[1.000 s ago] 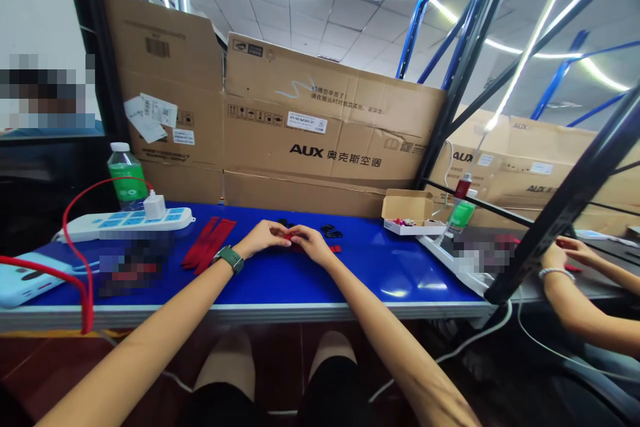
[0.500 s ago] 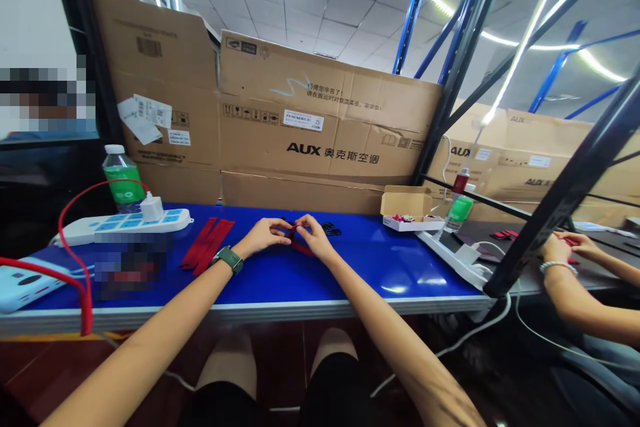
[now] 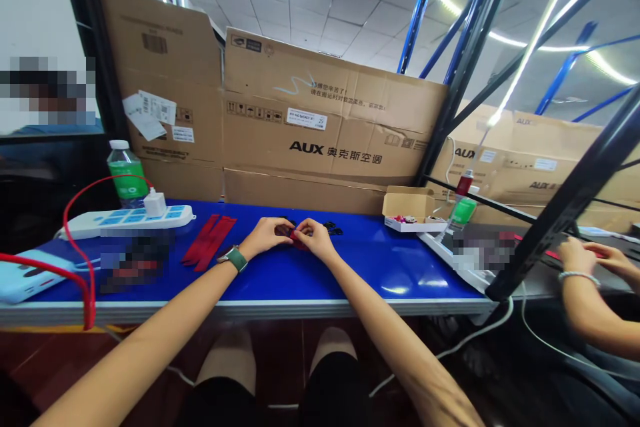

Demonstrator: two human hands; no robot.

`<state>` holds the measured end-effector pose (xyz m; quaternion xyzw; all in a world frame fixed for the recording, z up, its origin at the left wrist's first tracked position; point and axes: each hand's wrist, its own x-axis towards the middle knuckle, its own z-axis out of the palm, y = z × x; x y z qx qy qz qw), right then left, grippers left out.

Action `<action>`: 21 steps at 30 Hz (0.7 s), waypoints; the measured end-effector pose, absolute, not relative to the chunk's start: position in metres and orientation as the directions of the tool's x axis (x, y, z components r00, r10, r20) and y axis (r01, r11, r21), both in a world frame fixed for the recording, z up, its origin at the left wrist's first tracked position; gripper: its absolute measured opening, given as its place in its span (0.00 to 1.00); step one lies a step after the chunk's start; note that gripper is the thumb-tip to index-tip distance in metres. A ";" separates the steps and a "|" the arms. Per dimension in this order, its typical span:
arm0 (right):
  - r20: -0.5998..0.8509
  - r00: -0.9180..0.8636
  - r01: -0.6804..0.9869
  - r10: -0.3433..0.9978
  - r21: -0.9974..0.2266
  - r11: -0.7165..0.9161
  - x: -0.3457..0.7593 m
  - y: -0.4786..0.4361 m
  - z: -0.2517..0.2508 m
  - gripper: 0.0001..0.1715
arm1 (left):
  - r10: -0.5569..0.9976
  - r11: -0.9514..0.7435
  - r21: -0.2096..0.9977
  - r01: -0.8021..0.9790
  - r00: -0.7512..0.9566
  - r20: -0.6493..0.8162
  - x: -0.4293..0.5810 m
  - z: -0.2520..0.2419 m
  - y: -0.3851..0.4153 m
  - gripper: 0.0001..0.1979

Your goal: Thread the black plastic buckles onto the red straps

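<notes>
My left hand (image 3: 265,237) and my right hand (image 3: 315,240) meet above the blue table top (image 3: 360,267), pinching a small red strip (image 3: 298,239) between their fingers. The fingers hide most of it. Several black pieces (image 3: 331,229) lie just past my right hand, and another dark bit (image 3: 286,219) sits beyond the fingertips. To the left of my left hand lie long red fabric strips (image 3: 210,241). A watch with a green strap (image 3: 233,258) circles my left wrist.
A white power strip (image 3: 125,221) with a charger, a green-labelled bottle (image 3: 127,173) and a red cable (image 3: 67,233) stand at the left. An open cardboard box (image 3: 407,210) holds small items at the right. A co-worker's hands (image 3: 590,257) work beyond a black rack upright (image 3: 565,203).
My hands have drawn closer together around the red strip, and its loose end no longer shows below them. The co-worker's hands have shifted slightly on their table.
</notes>
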<state>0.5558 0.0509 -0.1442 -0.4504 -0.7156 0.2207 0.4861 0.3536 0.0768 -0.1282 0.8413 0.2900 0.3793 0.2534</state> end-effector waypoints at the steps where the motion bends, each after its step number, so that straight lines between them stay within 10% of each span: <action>1: 0.486 -0.122 0.431 0.865 -0.759 0.487 0.555 0.050 -0.144 0.10 | 0.666 -0.721 0.624 0.300 0.548 0.506 0.354 -0.127 0.076 0.18; 14: 0.572 -0.157 0.613 0.805 -0.583 0.534 0.555 0.043 -0.137 0.08 | 0.590 -0.805 0.475 0.356 0.563 0.579 0.356 -0.126 0.076 0.16; 21: 0.550 -0.169 0.504 0.818 -0.665 0.552 0.556 0.045 -0.141 0.12 | 0.656 -0.724 0.654 0.220 0.515 0.552 0.359 -0.131 0.079 0.19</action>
